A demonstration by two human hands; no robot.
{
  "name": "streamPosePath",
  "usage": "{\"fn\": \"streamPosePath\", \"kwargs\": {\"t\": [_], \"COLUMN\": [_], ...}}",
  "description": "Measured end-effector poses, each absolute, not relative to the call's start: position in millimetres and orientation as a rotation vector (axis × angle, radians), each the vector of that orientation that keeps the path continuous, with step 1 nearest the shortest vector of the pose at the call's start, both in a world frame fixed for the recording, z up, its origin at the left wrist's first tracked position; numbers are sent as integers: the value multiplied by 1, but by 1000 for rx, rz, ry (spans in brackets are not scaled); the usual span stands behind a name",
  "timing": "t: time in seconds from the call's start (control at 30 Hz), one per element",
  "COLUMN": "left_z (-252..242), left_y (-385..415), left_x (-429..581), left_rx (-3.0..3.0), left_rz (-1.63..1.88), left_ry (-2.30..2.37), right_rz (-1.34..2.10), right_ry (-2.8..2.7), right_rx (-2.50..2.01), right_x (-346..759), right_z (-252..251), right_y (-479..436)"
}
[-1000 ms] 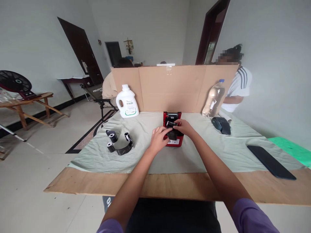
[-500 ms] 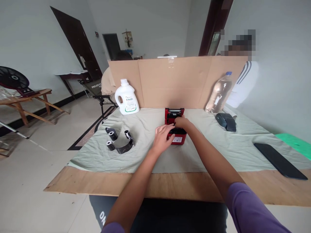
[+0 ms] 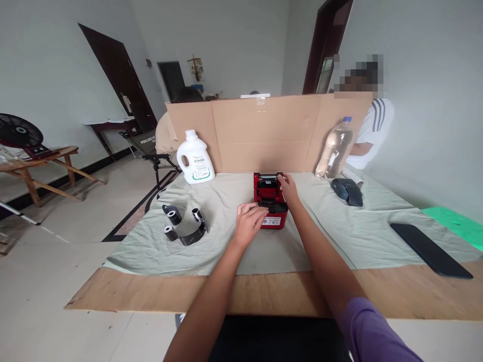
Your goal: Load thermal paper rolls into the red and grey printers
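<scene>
A small red and black label printer stands on the cloth with its lid raised toward the back. My left hand grips the body at its left front corner, fingers bent over the top edge. At the lid's right side, my right hand has closed its thumb and fingers on the edge. Its fingertips are partly hidden behind the lid. Inside the body, dark parts show, but my left fingers cover some of them. To the left lie several rolls of black ribbon, with a strip of film hanging between cores.
Behind the printer stands a cardboard screen. A white jug is at the back left, a clear bottle at the back right. A dark handheld device and a black phone-like slab lie right. Another person sits beyond the screen.
My right hand has come out of the printer's inside and moved up and back to the lid's right edge. My left hand has shifted slightly on the front left corner.
</scene>
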State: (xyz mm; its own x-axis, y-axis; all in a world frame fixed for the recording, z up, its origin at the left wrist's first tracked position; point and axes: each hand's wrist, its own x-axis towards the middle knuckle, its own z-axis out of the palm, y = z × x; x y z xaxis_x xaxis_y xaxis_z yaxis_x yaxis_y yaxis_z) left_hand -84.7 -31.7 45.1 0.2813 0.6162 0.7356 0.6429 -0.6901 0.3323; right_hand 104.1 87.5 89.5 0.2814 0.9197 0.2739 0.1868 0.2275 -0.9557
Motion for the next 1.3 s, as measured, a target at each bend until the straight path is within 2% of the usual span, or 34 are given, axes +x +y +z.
{"fn": "streamPosePath", "kwargs": {"t": [0.23,0.5,0.7,1.03,1.3], "left_z": [42,45,43,45,26], "left_y": [-33,-37,-23,-12,-15], "left_x": [-76,-72,-81,-90,-81], "left_rx": [-2508,-2437,-2469,-2513,-2545], "left_rz": [-1376,-1432,-1460,-1410,-1845], "left_ry": [-1273,-1357,-1673,-1675,-1764], "right_rz": [585,997,995,1093,1054], "right_ry": [-1309,-1188,-1184,-1025,-1118], "right_rx": [-1243,-974,-993,-979,-935], "right_x": [114,104,104,105,107], "right_z": [64,33,20,20,14], "right_y": [63,43,48,50,15]}}
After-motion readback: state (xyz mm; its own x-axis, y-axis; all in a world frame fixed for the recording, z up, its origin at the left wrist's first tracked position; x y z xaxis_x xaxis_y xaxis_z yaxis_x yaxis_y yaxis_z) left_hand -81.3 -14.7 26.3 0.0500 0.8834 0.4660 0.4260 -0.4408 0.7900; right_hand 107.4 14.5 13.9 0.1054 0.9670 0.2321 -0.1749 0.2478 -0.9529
